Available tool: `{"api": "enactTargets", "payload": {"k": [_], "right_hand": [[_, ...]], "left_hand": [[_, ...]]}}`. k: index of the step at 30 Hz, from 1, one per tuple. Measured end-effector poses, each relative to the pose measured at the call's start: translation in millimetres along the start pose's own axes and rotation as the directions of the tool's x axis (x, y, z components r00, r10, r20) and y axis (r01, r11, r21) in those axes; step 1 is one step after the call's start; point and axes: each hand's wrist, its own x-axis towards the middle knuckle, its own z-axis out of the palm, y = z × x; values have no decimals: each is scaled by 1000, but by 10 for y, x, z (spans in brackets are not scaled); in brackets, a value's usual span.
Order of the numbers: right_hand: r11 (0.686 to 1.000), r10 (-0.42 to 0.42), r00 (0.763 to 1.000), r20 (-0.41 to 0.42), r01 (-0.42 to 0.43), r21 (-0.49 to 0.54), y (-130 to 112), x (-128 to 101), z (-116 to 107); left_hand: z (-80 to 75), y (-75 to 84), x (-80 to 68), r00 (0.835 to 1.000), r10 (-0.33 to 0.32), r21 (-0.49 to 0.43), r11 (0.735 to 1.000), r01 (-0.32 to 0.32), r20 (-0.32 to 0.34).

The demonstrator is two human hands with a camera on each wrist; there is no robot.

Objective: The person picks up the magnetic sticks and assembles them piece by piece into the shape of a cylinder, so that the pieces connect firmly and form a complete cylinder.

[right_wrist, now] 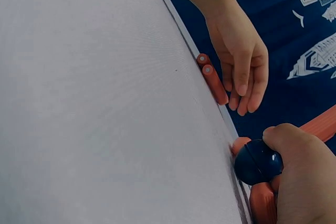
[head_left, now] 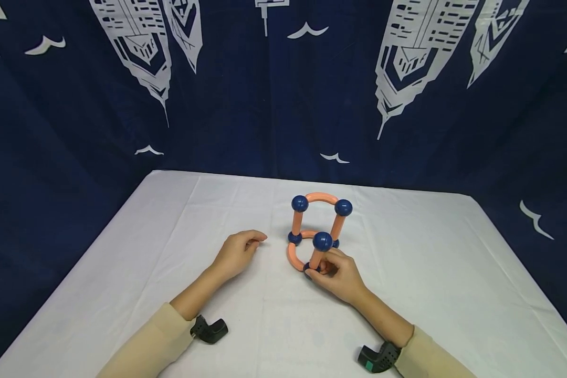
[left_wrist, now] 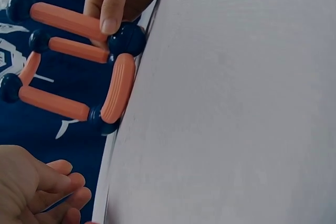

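A frame of orange rods and dark blue balls stands on the white table. One curved rod [head_left: 322,197] bridges two upper balls, while other curved rods [head_left: 294,257] join the base. In front rises a short upright rod [head_left: 316,258] topped by a blue ball [head_left: 322,241]. My right hand [head_left: 341,275] pinches this rod low down, beside the base ball [right_wrist: 258,162], as the right wrist view shows. To the left of the frame, my left hand [head_left: 236,254] hovers or rests with loosely bent fingers, holding nothing; it does not touch the frame.
Loose orange rods [right_wrist: 214,84] lie on the table near the left hand in the right wrist view; the head view hides them. A dark blue cloth [head_left: 245,105] with white prints hangs behind the table's far edge. Each wrist wears a black device [head_left: 210,331].
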Motion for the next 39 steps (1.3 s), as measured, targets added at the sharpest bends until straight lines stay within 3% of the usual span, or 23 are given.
{"api": "enactTargets", "payload": {"k": [9,20,27,34,39], "right_hand": [[1000,5,1000,3,-5,2,0,3,-6],[1000,7,1000,13,-7,-2,3,7,-4],[1000,2,1000,8,-2,4,7,12,-10],[1000,7,1000,12,-7,12,13,-3,1],[1000,-1,1000,7,1,8,14,-7,-2]], "left_hand": [[-166,-72,-101,999,9,67,998,-5,-48],[-198,-145,-145,990,29,158,987,-7,-135],[-150,-132,-91,989,83,279,959,-45,-125],[-84,-103,-60,996,63,387,922,-31,-69],[-72,-75,-62,994,83,435,899,-43,-74]]}}
